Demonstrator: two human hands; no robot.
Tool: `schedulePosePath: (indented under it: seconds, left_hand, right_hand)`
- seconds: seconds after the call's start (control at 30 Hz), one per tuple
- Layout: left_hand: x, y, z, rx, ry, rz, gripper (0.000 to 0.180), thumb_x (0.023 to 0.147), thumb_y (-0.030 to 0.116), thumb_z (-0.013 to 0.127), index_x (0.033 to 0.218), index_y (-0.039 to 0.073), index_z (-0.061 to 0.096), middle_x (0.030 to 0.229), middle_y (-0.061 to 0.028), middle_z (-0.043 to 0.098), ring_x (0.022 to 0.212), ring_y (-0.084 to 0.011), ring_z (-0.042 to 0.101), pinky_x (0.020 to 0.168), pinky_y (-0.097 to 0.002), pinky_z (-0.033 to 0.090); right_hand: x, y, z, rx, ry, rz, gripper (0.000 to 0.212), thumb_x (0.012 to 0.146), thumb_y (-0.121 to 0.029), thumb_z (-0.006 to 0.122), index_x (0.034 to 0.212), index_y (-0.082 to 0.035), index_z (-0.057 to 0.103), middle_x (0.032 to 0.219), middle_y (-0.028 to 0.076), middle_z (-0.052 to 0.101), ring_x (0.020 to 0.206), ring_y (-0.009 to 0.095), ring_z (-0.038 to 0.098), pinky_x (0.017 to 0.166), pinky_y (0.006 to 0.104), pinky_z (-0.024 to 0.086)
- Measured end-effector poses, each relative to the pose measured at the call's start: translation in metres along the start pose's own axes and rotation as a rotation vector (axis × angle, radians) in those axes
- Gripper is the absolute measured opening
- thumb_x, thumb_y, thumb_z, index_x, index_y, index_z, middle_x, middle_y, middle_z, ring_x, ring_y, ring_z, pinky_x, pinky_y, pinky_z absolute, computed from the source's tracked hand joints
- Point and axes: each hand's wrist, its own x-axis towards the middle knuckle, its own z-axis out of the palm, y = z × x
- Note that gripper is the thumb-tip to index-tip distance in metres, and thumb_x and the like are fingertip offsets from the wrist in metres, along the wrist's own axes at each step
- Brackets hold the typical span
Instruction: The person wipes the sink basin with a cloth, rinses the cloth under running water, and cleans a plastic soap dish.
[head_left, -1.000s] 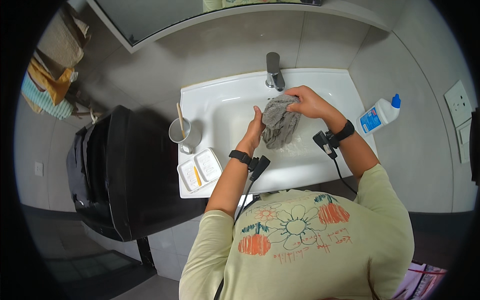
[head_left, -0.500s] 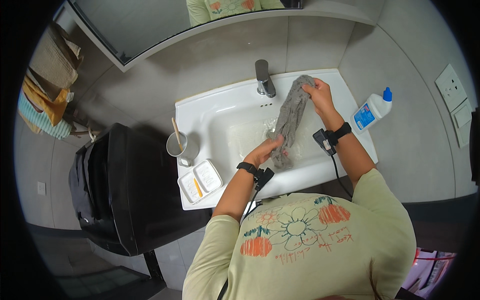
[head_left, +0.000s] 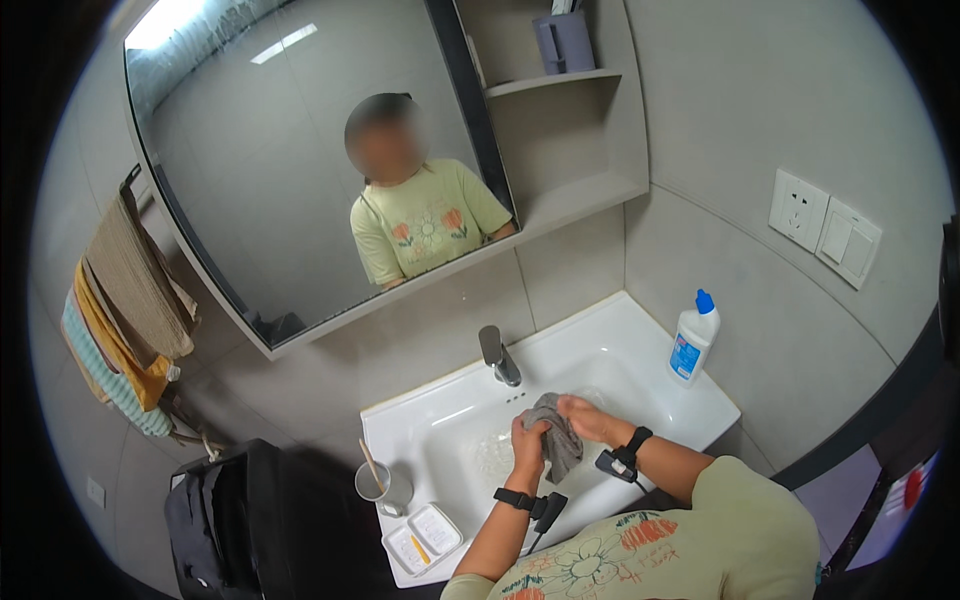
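A grey wet-looking cloth (head_left: 563, 452) hangs bunched between my two hands, over the white sink (head_left: 440, 440). My left hand (head_left: 528, 446) is closed on its left side. At its upper right, my right hand (head_left: 590, 420) has its fingers closed on the fabric as well. The cloth's lower end dangles into the basin, where clear water shows. Just behind my hands stands the grey faucet (head_left: 500, 356). Both wrists wear black straps with small devices and cables.
On the sink's left edge are a grey cup (head_left: 384, 488) holding a wooden-handled stick and a white soap tray (head_left: 435, 530) with a yellow piece. A white bottle with blue cap (head_left: 694, 338) stands at the right. Above hangs a mirror cabinet (head_left: 300, 170); towels (head_left: 135, 280) hang left.
My view has tilted up, bringing the mirror and shelves in. The cloth, stretched long between my hands before, is now gathered up, and my hands have come close together.
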Motion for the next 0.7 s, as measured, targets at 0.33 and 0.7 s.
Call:
schedulePosePath:
  seconds: [0.33,0.7]
  left_hand:
    - [0.009,0.002,-0.031,-0.411,-0.187,-0.258,0.057,0.089,0.049,0.046,0.115,-0.001,0.05,0.105,-0.0097,0.058,0.098,-0.0189,0.055,0.088,-0.0289,0.042]
    - [0.004,-0.014,-0.021,-0.191,-0.267,-0.608,0.079,0.081,0.071,0.033,0.131,0.01,0.042,0.134,-0.0119,0.043,0.124,-0.0266,0.037,0.102,-0.0583,0.018]
  right_hand:
    - [0.02,-0.008,-0.008,-0.773,0.241,0.05,0.093,0.064,-0.029,0.081,0.131,0.01,0.03,0.119,0.021,0.051,0.108,0.026,0.05,0.09,0.0347,0.043]
    - [0.037,-0.089,0.045,-0.245,-0.17,0.111,0.039,0.076,-0.011,0.066,0.11,0.002,0.051,0.096,0.008,0.06,0.087,0.016,0.06,0.08,0.0295,0.049]
